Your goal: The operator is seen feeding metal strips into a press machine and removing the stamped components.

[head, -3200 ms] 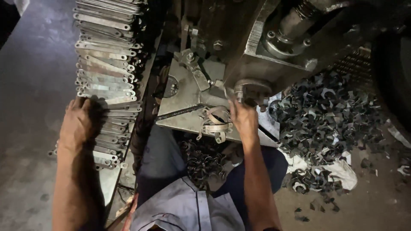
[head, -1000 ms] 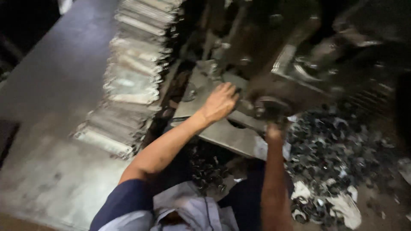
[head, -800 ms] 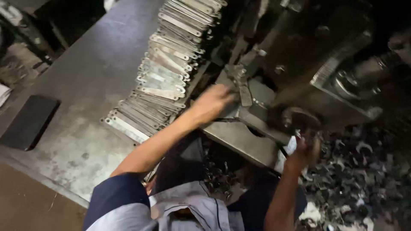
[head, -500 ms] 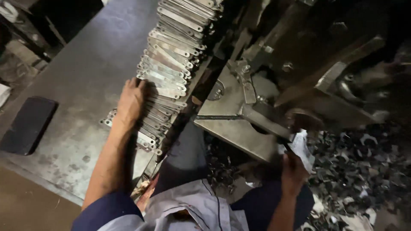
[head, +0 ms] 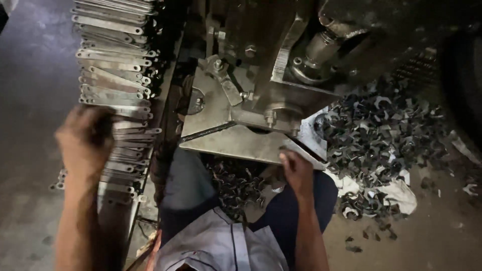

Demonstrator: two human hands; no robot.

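The left hand point(head: 85, 143) lay blurred on a long stack of flat metal strips point(head: 113, 85), fingers curled down over the pieces; whether that grip had closed on one could not be told. The strips were thin, grey and dull, with small holes at their ends, piled crosswise in a row on the table point(head: 30, 100) running away from the hand. The right hand point(head: 296, 170) rested loosely curled at the near edge of the press's steel plate point(head: 236, 143), grasping nothing visible. Right of it lay dark punched scrap point(head: 381, 140).
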